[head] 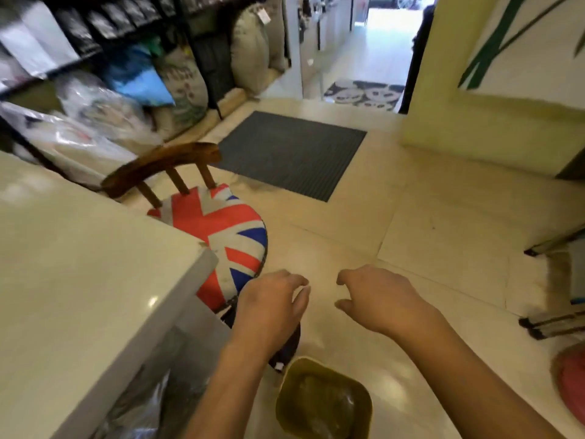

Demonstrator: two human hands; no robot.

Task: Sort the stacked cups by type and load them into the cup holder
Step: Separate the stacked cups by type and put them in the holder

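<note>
No cups and no cup holder are in view. My left hand (272, 299) and my right hand (376, 296) are both stretched forward over the tiled floor, side by side and a short gap apart. Both hold nothing, with fingers loosely curled and apart. The left hand hovers just right of the flag-patterned chair seat (221, 232).
A pale counter (79, 264) fills the left. A wooden chair with a Union Jack cushion stands at its corner. An olive bin (323, 403) sits below my arms. A dark mat (291, 153) lies ahead, sacks and shelves (133, 74) at left, ladder feet (550, 324) at right.
</note>
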